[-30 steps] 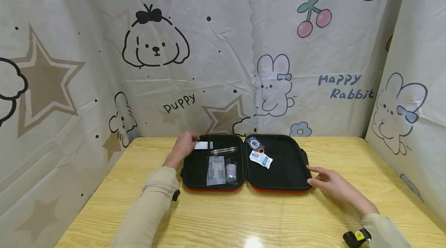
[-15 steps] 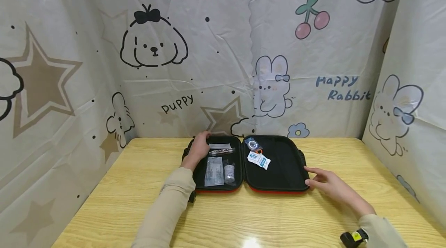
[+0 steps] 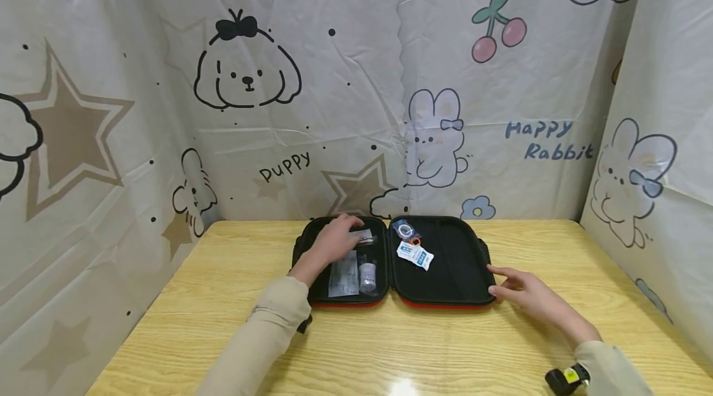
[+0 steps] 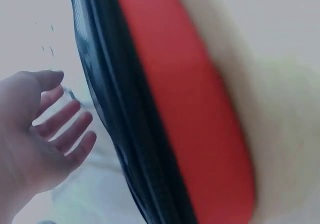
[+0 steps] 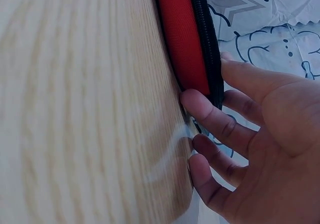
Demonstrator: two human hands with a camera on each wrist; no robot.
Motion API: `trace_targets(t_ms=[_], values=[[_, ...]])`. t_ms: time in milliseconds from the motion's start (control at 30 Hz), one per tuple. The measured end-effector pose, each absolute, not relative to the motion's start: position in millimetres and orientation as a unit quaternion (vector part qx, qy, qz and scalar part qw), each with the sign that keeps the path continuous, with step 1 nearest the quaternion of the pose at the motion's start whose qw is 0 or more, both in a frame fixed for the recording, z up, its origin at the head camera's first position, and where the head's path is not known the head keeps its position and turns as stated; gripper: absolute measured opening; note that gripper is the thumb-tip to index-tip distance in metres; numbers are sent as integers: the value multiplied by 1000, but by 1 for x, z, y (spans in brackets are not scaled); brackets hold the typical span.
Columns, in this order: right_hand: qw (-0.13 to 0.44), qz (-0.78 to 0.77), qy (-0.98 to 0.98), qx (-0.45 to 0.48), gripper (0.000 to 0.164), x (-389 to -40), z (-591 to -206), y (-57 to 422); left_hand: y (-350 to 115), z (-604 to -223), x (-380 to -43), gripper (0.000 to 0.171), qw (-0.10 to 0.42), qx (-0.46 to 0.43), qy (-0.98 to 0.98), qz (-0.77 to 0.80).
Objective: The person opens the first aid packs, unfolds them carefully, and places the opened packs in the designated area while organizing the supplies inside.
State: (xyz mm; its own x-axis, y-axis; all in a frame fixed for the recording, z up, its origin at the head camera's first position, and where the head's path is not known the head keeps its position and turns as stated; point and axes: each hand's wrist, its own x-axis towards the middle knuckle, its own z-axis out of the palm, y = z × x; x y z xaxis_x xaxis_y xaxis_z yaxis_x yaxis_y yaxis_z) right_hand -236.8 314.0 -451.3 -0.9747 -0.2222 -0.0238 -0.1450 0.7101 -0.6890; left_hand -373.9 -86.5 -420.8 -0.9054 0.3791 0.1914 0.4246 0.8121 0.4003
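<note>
An unzipped case, black inside with a red shell, lies spread flat on the table. My left hand reaches over its left half with relaxed fingers; in the left wrist view that hand shows nothing in its grasp. Close by its fingertips lies a white strip-like packet, partly hidden, with a slim clear-wrapped item just in front. Nearer me are a flat clear packet and a white roll in plastic. My right hand pinches the case's right edge, thumb at the zipper rim and forefinger against the red side.
The right half holds a blue packet with a white ring, a small orange ring and white-and-blue sachets. Wood-grain table extends around the case. A printed curtain stands right behind.
My left hand has moved rightward from the case's far left corner over the left half. The white packet has shifted right, towards the slim wrapped item. My right hand stays at the case's edge.
</note>
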Motion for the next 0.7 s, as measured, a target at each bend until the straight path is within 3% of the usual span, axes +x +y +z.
trace_targets(t_ms=[200, 433, 700], values=[[46, -374, 920, -106, 63, -237, -453, 314, -70, -424, -346, 37, 5, -288, -933, -214], [48, -363, 925, -99, 61, -242, -449, 314, -64, -424, -334, 34, 11, -313, -929, -196], [-43, -286, 949, -129, 42, -250, -441, 310, -53, -431, -320, 45, 1, -267, -945, -190]])
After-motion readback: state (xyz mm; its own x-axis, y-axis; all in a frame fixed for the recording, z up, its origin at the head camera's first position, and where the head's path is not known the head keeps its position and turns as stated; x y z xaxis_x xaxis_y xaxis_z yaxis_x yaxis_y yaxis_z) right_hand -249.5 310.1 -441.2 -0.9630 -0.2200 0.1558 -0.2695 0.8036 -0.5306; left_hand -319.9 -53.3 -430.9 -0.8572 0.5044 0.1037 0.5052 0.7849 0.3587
